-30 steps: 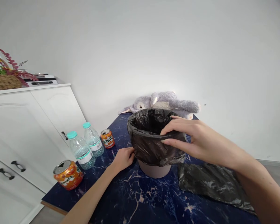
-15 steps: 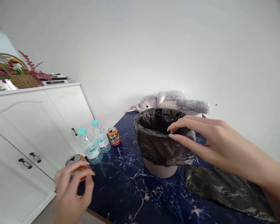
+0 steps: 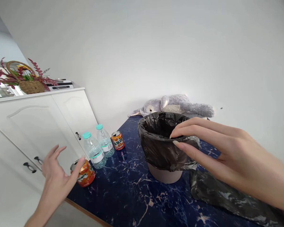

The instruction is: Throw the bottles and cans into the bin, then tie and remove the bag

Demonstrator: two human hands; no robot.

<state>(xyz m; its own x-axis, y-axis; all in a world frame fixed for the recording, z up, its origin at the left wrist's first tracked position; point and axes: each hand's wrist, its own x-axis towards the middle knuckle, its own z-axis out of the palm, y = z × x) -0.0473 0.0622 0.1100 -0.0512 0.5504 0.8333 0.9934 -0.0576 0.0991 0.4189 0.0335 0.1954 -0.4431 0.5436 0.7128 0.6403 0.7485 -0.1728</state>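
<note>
Left hand [image 3: 55, 179]: fingers spread, released, beside orange can [image 3: 87, 176]
Right hand [image 3: 227, 151]: at black bag [image 3: 163, 153] rim, cannot tell whether pinching
Orange can: tabletop [image 3: 118, 189] near left corner
Bin [image 3: 165, 176]: inside tabletop's left edge

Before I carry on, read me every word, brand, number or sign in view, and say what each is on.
"美年达": on the far orange can; the line below it is too small to read.
"NDA", a word's ending: on the near orange can; the rest is unclear.
Near bottle, far bottle: label print too small to read.
</note>
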